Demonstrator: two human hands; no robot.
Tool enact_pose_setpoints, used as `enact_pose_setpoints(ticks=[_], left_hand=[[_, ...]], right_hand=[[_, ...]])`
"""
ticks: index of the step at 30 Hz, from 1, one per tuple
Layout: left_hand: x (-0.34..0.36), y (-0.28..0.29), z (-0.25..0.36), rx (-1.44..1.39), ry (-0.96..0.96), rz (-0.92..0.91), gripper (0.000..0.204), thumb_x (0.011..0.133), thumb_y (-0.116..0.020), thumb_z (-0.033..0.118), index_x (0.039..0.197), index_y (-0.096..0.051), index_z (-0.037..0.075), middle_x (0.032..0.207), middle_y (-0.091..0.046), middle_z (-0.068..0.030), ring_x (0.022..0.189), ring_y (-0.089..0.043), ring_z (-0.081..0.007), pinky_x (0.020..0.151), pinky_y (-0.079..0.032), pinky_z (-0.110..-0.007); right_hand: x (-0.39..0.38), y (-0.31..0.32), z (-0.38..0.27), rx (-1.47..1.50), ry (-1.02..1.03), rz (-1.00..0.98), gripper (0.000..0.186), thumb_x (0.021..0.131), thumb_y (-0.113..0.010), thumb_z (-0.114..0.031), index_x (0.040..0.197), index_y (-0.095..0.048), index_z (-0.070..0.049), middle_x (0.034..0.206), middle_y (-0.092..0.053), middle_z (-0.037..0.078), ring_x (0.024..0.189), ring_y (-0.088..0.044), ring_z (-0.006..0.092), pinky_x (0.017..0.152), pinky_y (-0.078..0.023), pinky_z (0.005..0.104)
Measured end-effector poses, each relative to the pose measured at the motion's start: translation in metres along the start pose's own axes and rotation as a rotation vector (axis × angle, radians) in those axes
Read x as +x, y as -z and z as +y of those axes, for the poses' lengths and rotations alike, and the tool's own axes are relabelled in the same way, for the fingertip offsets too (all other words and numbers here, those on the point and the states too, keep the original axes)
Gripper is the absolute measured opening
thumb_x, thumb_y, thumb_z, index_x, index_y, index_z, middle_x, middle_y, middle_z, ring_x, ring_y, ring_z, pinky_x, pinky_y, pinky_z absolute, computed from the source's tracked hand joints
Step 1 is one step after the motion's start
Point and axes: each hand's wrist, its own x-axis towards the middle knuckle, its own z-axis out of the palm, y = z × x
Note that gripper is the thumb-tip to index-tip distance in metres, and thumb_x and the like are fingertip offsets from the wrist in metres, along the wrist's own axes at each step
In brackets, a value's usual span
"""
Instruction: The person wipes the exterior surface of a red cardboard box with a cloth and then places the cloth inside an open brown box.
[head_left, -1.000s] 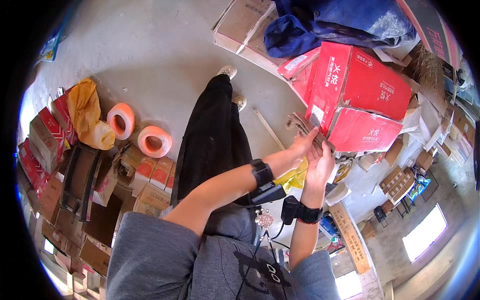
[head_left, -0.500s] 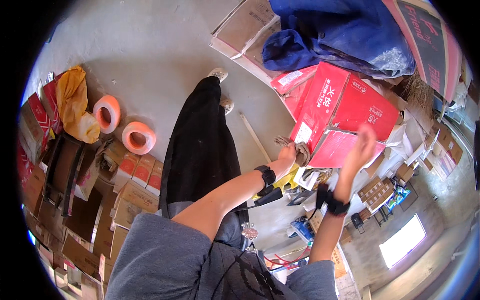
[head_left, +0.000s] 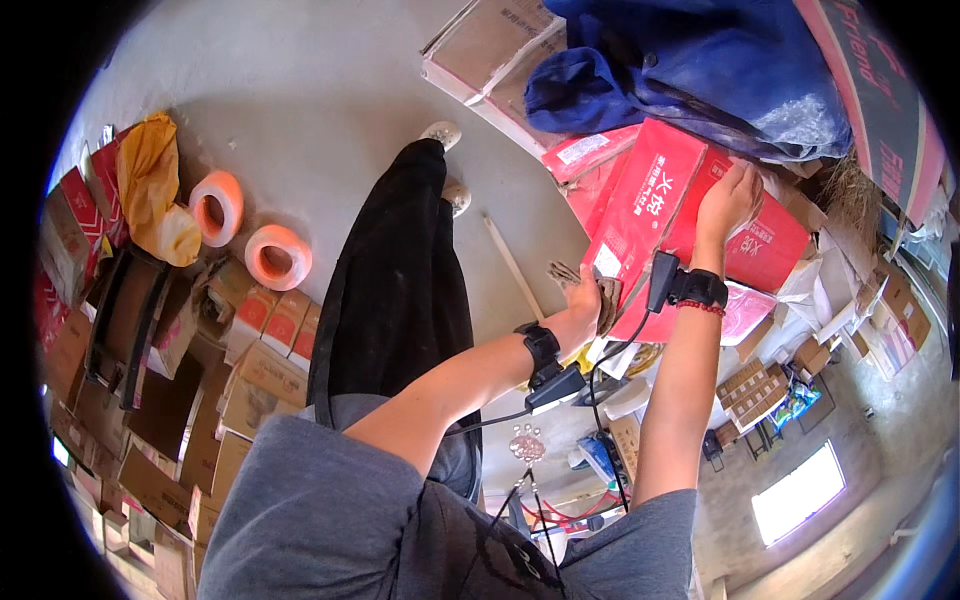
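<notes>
A red cardboard box [head_left: 655,185] sits tilted on the pile to my right, with white print on its sides. My left hand [head_left: 577,303] is closed around a crumpled brown cloth [head_left: 607,300] at the box's near lower corner. Over the upper face of the same box lies my right hand [head_left: 732,203], its fingers bent and close together near the far edge. The fingertips are partly hidden. Both wrists wear black straps with small black devices.
Blue cloth [head_left: 690,80] drapes over the pile beyond the box. A flattened brown carton [head_left: 500,50] lies at the far side. Two orange tape rolls [head_left: 278,256] and a yellow bag [head_left: 155,190] are on the left, beside stacked cartons [head_left: 265,390]. A thin stick [head_left: 512,265] lies on the floor.
My right hand has come down from above the box onto its upper face, moving away from me. My left hand stays at the corner with the brown cloth. The view has shifted slightly.
</notes>
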Motion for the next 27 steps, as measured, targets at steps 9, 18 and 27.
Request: enact_pose_setpoints(ticks=[9,18,27], left_hand=[[-0.015,-0.009,0.009,-0.093,0.204,0.063,0.054,0.087,-0.040,0.035,0.122,-0.049,-0.006,0.116,-0.056,-0.0187,0.098,-0.059,-0.0260,0.081,-0.047,-0.041],[-0.111,-0.051,0.092,-0.168,0.171,-0.050,0.035,0.090,-0.033,0.031,0.094,-0.055,0.004,0.080,-0.060,-0.0111,0.064,-0.060,-0.0252,0.055,-0.049,-0.045],[-0.143,-0.075,0.145,-0.121,0.119,-0.200,0.046,0.095,-0.020,0.042,0.083,-0.054,0.013,0.073,-0.057,-0.0065,0.068,-0.054,-0.0249,0.060,-0.044,-0.046]], right_hand=[[-0.022,0.006,-0.009,0.038,0.015,-0.011,0.030,0.092,-0.039,-0.029,0.089,-0.060,-0.008,0.098,-0.059,0.011,0.100,-0.052,0.0315,0.086,-0.038,0.0459],[-0.045,0.015,-0.018,0.046,0.049,-0.002,0.027,0.092,-0.041,-0.027,0.091,-0.061,-0.009,0.102,-0.059,0.009,0.104,-0.052,0.0283,0.088,-0.037,0.0443],[-0.060,0.021,-0.019,0.058,0.122,0.014,0.022,0.090,-0.045,-0.023,0.092,-0.061,-0.008,0.100,-0.059,0.008,0.106,-0.051,0.0274,0.092,-0.036,0.0439]])
